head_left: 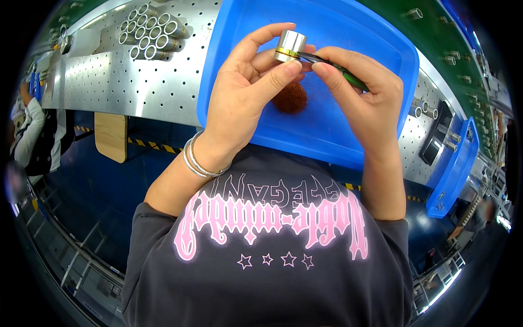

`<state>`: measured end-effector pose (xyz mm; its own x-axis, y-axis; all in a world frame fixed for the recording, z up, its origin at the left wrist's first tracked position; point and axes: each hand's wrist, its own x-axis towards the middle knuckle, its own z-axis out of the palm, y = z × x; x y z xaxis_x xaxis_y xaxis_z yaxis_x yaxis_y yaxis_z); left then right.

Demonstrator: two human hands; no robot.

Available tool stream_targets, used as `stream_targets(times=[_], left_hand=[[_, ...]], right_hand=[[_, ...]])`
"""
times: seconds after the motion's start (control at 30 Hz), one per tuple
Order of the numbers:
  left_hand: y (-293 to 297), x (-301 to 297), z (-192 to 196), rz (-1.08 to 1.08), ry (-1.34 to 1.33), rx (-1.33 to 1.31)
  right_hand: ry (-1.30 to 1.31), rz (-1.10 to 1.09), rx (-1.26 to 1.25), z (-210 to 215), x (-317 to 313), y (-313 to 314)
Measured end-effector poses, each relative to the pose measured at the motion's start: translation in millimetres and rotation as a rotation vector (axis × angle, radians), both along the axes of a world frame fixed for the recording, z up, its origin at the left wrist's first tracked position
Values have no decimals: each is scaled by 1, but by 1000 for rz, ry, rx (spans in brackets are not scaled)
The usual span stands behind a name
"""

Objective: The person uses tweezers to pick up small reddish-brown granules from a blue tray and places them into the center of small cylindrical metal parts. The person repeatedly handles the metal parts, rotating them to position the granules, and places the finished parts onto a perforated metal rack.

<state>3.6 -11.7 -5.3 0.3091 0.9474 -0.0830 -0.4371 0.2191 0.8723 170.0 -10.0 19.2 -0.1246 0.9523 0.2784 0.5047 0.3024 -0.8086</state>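
Note:
Above the blue tray (348,147), my left hand (239,90) grips a short silver metal sleeve (292,40) between thumb and fingers. A thin yellowish band (285,53) runs around the sleeve near its lower end. My right hand (365,82) is closed on a pair of dark tweezers with green on the handle (354,80). The tweezers' tips meet the sleeve at the yellowish band; the exact contact is too small to make out. Below the hands, a reddish-brown round clump (290,99) lies in the tray, partly covered by my left hand's fingers.
Several metal tubes (150,32) stand grouped on the perforated metal table (163,82) at the left. To the right are a few more tubes (422,106), a black phone-like device (437,136) and a smaller blue tray (455,169). A wooden stool seat (110,136) is beside the table; another person (34,128) is far left.

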Motion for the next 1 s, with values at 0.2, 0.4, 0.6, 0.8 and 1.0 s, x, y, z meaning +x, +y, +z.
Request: stream_targets(times=[0.2,0.4,0.6,0.8,1.0], left_hand=[[-1,2,3,32,-43,-40],[0,0,3,4,2,-19],[-2,0,4,-80,192,-17],[0,-2,10,-143,272,11],[3,3,23,-128,1283,901]], right_hand=[[-5,-5,-11,2,0,-1],[50,-42,-93,4,5,-2],[-2,-16,-52,8,5,-1],[312,118,-399,13,23,33],[-18,-187,43,-16,76,145]])
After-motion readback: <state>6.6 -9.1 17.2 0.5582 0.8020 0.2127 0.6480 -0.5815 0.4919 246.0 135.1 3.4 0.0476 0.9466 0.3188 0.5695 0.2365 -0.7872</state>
